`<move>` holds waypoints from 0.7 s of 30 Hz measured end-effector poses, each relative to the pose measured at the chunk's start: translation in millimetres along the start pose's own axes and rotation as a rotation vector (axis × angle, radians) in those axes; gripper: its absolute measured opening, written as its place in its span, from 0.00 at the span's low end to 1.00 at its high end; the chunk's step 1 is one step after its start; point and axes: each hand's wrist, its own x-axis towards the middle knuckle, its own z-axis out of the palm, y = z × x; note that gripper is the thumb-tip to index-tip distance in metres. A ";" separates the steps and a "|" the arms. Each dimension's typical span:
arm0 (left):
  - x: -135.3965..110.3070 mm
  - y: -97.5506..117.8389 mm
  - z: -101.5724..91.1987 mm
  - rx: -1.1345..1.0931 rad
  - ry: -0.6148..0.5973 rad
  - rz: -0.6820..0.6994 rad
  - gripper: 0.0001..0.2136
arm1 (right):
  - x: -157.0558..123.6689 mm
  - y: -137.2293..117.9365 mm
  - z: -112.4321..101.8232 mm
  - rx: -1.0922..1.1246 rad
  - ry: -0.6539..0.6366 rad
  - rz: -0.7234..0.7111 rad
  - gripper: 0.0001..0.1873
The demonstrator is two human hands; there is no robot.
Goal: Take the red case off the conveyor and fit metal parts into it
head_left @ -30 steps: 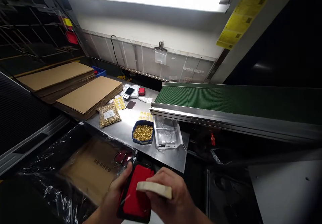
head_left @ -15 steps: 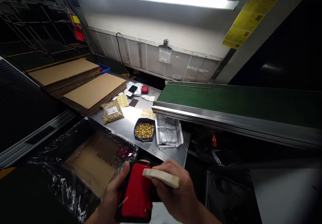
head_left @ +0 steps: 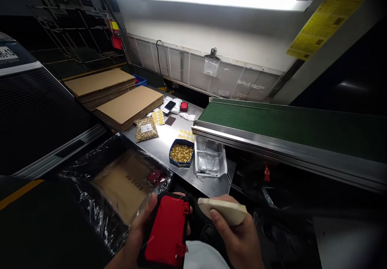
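My left hand [head_left: 139,228] is wrapped round a red and black case [head_left: 167,229], its flat red face turned up and two small red hinge-like pieces along its right edge. To the right of the case, my right hand [head_left: 238,236] pinches a thick cream-coloured pad [head_left: 224,209] with a rounded end, thumb on its face. A gap separates the pad from the case. Beyond both hands, a blue tray [head_left: 174,161] full of small gold-coloured metal parts [head_left: 182,153] sits on the metal table [head_left: 157,144].
A black plastic-lined box [head_left: 99,216] with cardboard inside stands left of my hands. Behind it lie cardboard stacks [head_left: 133,101] and a bag of gold parts [head_left: 146,129]. A white tray [head_left: 224,168] holds clear bags. The green conveyor belt [head_left: 242,115] runs off to the right.
My right hand has moved right with the pad, away from over the case, so the case's right edge now shows. The view has shifted left.
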 end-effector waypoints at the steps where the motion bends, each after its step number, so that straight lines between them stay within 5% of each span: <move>1: -0.7 -0.7 -0.7 0.000 0.030 -0.013 0.27 | -1.6 -1.4 0.8 -0.003 -0.015 -0.005 0.08; 8: -5.5 -5.5 0.5 -0.037 0.163 -0.073 0.23 | -9.5 -17.7 24.1 -0.026 -0.275 -0.140 0.06; 13: -6.9 -7.9 2.9 -0.048 0.136 -0.127 0.27 | -2.7 -16.7 20.8 0.084 0.016 0.050 0.12; 16: -8.0 -8.9 0.6 -0.084 0.077 -0.127 0.32 | 6.7 30.7 3.7 0.068 0.261 0.263 0.21; 21: -10.0 -12.2 0.1 -0.078 0.144 -0.127 0.32 | 8.2 172.2 -8.0 0.070 0.356 0.721 0.19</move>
